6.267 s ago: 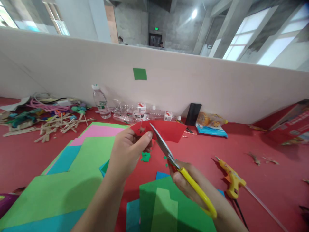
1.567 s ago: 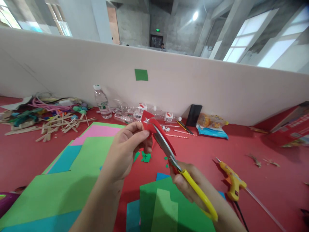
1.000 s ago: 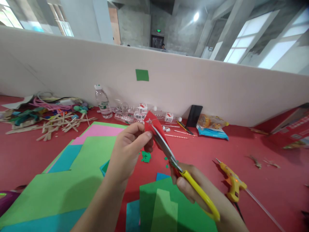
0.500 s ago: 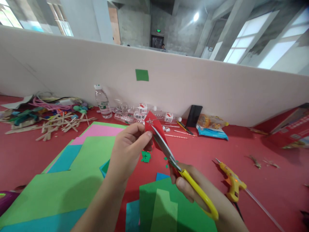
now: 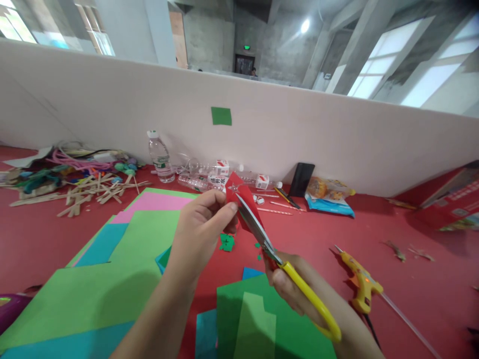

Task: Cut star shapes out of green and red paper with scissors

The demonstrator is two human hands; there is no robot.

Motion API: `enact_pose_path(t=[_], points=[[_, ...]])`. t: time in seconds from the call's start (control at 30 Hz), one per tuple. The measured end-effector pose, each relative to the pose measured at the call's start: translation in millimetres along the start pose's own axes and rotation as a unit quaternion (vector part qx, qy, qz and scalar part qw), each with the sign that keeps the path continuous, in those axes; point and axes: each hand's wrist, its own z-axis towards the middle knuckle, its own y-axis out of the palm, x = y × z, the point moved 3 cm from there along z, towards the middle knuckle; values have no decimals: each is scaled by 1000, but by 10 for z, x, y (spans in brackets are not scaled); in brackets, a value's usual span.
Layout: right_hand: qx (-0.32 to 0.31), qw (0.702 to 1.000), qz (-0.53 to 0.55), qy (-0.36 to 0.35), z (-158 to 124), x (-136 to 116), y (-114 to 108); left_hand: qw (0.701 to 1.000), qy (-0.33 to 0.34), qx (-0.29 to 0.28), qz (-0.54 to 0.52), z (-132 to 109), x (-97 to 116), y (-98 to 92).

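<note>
My left hand pinches a small piece of red paper between thumb and fingers, above the middle of the table. Pale lines show on the paper near its top. In my right hand is a pair of scissors with yellow handles, my fingers wrapped round them. The scissor blades point up and left and lie against the red paper, close to my left thumb. Small green paper pieces lie on the table just below the paper.
Coloured sheets cover the left; green sheets lie in front. A yellow glue gun rests at the right. Wooden sticks, an upright bottle, lying bottles, a black phone and a snack packet line the white partition.
The scissors' handles have shifted very slightly right and down with my right hand. My left hand keeps its pinch on the red paper. The whole view has moved slightly.
</note>
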Motion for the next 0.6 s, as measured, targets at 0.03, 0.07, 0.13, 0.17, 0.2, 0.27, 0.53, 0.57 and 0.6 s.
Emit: enact_pose_path(t=[0.03, 0.07, 0.13, 0.17, 0.2, 0.27, 0.53, 0.57, 0.6], points=[[2, 1000, -1, -3, 1, 0, -1, 1000, -1, -3, -2, 2, -1, -1], [5, 1000, -3, -5, 4, 2, -4, 1000, -3, -5, -5, 4, -2, -3], [3, 1000, -12, -11, 19, 11, -12, 1000, -9, -9, -12, 10, -8, -10], [0, 1000, -19, -16, 28, 15, -16, 1000, -13, -10, -15, 13, -13, -16], [-3, 999, -26, -21, 37, 17, -19, 1000, -17, -12, -17, 16, -19, -22], [-6, 999, -38, -28, 47, 16, -22, 999, -26, -16, -19, 21, -31, -33], [31, 997, -68, -28, 20, -49, -27, 998, -48, -30, -25, 31, -56, -47], [25, 997, -67, -28, 26, -48, -29, 998, -49, -31, -25, 30, -55, -46], [16, 997, -66, -27, 32, -46, -29, 998, -50, -31, -26, 30, -54, -46]])
